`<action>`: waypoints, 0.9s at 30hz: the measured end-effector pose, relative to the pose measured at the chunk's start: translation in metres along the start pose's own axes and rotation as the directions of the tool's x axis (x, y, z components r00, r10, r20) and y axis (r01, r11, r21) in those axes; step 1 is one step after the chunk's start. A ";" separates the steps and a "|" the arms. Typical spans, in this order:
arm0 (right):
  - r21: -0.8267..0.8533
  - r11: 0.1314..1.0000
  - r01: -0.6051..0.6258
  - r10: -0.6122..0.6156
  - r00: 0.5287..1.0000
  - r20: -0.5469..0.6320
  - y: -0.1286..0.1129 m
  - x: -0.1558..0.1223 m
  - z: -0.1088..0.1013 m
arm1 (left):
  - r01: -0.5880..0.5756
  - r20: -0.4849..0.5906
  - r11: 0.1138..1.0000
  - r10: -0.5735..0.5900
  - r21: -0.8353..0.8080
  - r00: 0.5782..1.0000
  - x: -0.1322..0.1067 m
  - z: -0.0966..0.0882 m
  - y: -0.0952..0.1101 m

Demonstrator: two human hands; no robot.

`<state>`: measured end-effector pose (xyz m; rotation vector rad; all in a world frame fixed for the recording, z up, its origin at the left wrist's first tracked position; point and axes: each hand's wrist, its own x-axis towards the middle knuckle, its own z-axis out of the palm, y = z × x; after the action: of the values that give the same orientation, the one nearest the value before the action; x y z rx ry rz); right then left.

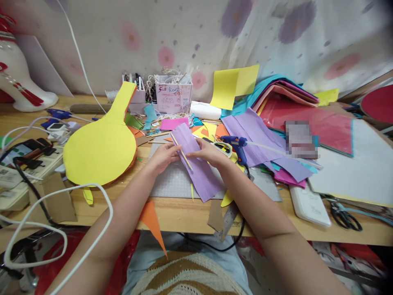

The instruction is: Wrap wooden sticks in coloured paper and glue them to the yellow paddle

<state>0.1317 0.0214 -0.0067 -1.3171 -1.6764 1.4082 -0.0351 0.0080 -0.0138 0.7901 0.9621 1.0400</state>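
Observation:
A long strip of purple paper (206, 180) lies slanted above the grey cutting mat (168, 180). Along its left side rests a thin pale wooden stick (185, 157). My left hand (166, 157) pinches the left edge of the strip, its fingertips against the stick. From the right, my right hand (210, 152) grips the same strip, thumb on top near the stick and other fingers partly hidden. White-handled scissors (225, 148) lie just beyond my right wrist, beside a blue glue gun (238, 145) holding a long clear glue stick.
A yellow paddle-shaped piece (100, 149) stands left. Behind are a pen box (173, 98) and paper scraps. Purple sheets (254, 139), a white power bank (310, 207) and black scissors (345, 215) lie right. An orange triangle (153, 223) overhangs the front edge. A white cable (61, 190) loops at left.

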 end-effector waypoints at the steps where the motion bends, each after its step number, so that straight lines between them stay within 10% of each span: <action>1: -0.036 0.999 0.017 -0.018 0.999 -0.028 0.000 0.000 -0.001 | 0.005 0.015 0.999 -0.006 0.042 1.000 0.000 -0.001 -0.002; 27: -0.276 0.959 0.058 -0.089 0.991 -0.101 -0.003 0.000 -0.003 | 0.003 0.028 0.972 -0.010 0.237 1.000 -0.002 -0.002 -0.007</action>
<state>0.1338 0.0223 -0.0028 -1.4360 -1.8713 1.0667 -0.0351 0.0043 -0.0202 0.9956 1.0754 0.9157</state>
